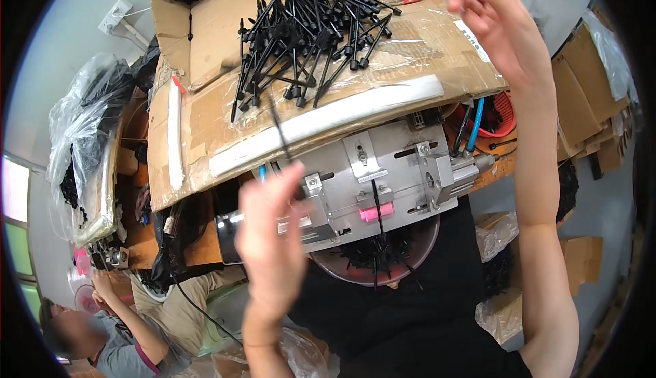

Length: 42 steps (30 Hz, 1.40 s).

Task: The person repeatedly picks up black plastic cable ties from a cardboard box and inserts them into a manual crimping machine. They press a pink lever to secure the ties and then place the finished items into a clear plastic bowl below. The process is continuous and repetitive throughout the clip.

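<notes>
My left hand [270,241], smeared by motion, is in front of the left part of a metal fixture [403,166]. A thin black rod with a thicker end [279,129] sticks up from its pinched fingers. Another black rod [376,204] lies across the fixture beside a pink block [377,212], its lower end over a bowl. My right hand [492,26] is raised at the top right, above the cardboard's right edge. Its fingers are bent around a small dark thing cut off by the frame's upper edge, too little shown to name.
A pile of black rods [307,36] lies on cardboard [198,122] behind the fixture. Under the fixture, a pinkish bowl [427,248] holds more rods. A red basket [504,115] and blue tube [476,122] are at the right. Another person [130,337] works at lower left.
</notes>
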Each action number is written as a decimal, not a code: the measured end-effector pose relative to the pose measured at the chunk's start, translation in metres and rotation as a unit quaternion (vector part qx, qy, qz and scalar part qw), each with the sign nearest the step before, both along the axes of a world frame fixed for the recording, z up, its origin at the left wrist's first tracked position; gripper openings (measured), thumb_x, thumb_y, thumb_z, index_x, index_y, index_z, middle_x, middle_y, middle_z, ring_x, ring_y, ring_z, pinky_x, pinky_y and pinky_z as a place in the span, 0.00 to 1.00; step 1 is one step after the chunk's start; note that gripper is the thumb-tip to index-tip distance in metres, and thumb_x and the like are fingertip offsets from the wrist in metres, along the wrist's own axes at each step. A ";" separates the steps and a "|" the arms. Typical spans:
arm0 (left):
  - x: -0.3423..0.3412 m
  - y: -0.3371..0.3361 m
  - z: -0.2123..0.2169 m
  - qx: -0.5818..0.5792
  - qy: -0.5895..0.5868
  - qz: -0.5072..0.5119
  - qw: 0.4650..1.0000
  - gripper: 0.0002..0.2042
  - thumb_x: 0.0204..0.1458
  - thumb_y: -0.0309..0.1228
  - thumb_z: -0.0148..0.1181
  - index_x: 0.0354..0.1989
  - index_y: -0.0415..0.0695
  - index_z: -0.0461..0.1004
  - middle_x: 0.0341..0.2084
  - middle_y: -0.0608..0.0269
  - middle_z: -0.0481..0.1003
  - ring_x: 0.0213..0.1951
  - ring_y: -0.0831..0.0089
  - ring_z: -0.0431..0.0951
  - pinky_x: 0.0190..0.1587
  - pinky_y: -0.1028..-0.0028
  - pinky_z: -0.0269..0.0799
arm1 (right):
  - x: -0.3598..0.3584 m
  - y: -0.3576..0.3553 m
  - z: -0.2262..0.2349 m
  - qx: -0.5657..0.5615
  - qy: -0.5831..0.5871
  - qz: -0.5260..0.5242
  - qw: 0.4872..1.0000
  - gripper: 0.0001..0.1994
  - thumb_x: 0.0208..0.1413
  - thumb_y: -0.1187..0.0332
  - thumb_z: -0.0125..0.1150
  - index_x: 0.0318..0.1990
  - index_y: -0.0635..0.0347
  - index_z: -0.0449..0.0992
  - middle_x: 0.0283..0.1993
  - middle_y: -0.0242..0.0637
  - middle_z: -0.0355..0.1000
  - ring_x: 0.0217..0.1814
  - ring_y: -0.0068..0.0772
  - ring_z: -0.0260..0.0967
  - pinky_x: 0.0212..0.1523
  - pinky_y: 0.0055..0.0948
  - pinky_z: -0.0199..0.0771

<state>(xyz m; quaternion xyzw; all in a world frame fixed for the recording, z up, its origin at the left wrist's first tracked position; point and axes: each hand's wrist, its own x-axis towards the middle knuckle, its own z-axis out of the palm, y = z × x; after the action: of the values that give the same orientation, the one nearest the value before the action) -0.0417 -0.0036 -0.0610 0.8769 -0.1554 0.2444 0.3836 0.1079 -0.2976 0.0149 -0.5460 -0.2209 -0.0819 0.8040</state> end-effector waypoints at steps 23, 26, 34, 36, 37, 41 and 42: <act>-0.065 -0.084 -0.074 0.328 0.071 0.031 0.941 0.35 0.41 0.19 0.57 0.64 0.29 0.61 0.39 0.57 0.69 0.39 0.65 0.69 0.43 0.71 0.69 | -0.126 0.004 -0.073 -0.055 0.019 -0.031 0.998 0.09 0.58 0.78 0.60 0.45 0.68 0.69 0.41 0.53 0.76 0.37 0.33 0.76 0.23 0.20 0.76; -0.066 -0.081 -0.070 0.325 0.094 0.023 0.941 0.32 0.45 0.19 0.56 0.64 0.31 0.61 0.39 0.57 0.69 0.40 0.64 0.70 0.43 0.71 0.69 | -0.147 0.023 -0.081 -0.097 0.062 -0.057 0.992 0.11 0.52 0.83 0.64 0.43 0.69 0.72 0.40 0.48 0.77 0.34 0.26 0.75 0.24 0.20 0.76; 0.069 0.003 0.010 0.179 -0.068 0.071 0.979 0.08 0.54 0.16 0.52 0.39 0.39 0.75 0.42 0.54 0.72 0.46 0.57 0.71 0.51 0.65 0.65 | -0.200 0.062 -0.180 -0.458 -0.159 -0.118 0.867 0.33 0.46 0.78 0.69 0.63 0.68 0.66 0.19 0.33 0.64 0.19 0.30 0.64 0.22 0.31 0.66; 0.096 0.043 0.024 0.182 -0.011 -0.009 0.983 0.05 0.56 0.21 0.51 0.36 0.39 0.74 0.41 0.54 0.72 0.47 0.59 0.71 0.51 0.68 0.65 | -0.196 0.075 -0.182 -0.439 -0.167 -0.103 0.877 0.33 0.46 0.77 0.69 0.63 0.67 0.66 0.20 0.34 0.66 0.20 0.30 0.66 0.22 0.31 0.66; 0.101 0.048 0.032 0.214 0.038 -0.036 0.976 0.05 0.56 0.20 0.51 0.36 0.38 0.73 0.39 0.55 0.73 0.46 0.61 0.71 0.50 0.69 0.65 | -0.194 0.076 -0.183 -0.437 -0.163 -0.102 0.878 0.33 0.46 0.77 0.69 0.63 0.67 0.66 0.20 0.34 0.67 0.20 0.30 0.67 0.23 0.31 0.66; 0.098 0.053 0.042 0.154 0.132 -0.131 0.970 0.08 0.51 0.16 0.54 0.39 0.37 0.74 0.37 0.58 0.74 0.41 0.66 0.72 0.48 0.73 0.65 | -0.191 0.076 -0.183 -0.443 -0.148 -0.104 0.878 0.33 0.46 0.76 0.69 0.64 0.66 0.66 0.22 0.35 0.70 0.21 0.31 0.69 0.23 0.31 0.68; 0.094 0.056 0.044 0.155 0.132 -0.139 0.969 0.09 0.50 0.16 0.54 0.39 0.37 0.74 0.37 0.59 0.74 0.41 0.66 0.72 0.48 0.73 0.66 | -0.191 0.076 -0.183 -0.446 -0.146 -0.102 0.877 0.33 0.47 0.76 0.69 0.64 0.66 0.66 0.22 0.35 0.70 0.22 0.31 0.69 0.24 0.31 0.68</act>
<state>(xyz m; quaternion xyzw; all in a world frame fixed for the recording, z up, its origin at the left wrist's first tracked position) 0.0527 0.0527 -0.0167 0.9200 -0.2601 0.0435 0.2900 -0.0828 -0.2218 -0.1679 -0.8481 -0.2920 -0.1347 0.4212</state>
